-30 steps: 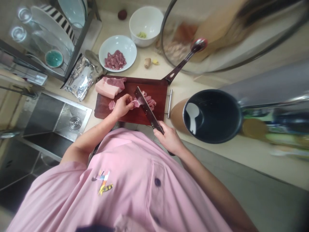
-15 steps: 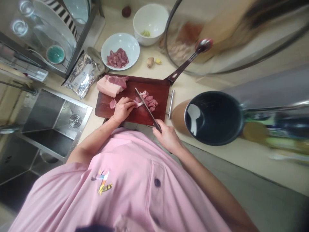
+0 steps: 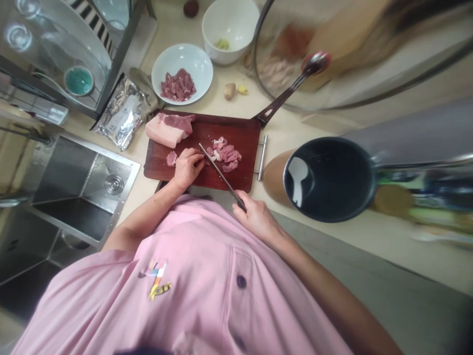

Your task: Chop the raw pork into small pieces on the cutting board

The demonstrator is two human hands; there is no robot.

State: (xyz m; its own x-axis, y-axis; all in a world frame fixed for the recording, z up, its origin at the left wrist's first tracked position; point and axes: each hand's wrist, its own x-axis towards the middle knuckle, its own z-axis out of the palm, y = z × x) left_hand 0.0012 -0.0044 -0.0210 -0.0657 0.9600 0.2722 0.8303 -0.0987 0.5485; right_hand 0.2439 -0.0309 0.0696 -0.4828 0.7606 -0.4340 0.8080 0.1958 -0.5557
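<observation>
The right hand (image 3: 255, 217) clasps the knife (image 3: 220, 173) over the board (image 3: 202, 130); the left hand (image 3: 187, 168) curls above the board, its hold unclear. Cut meat (image 3: 229, 157) lies on the board's right, a meat block (image 3: 168, 131) at its far left.

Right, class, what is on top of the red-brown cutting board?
The cutting board holds a large piece of meat, cut meat right of the knife, and a small slice beside the left hand. Whatever lies under that hand is covered.
</observation>
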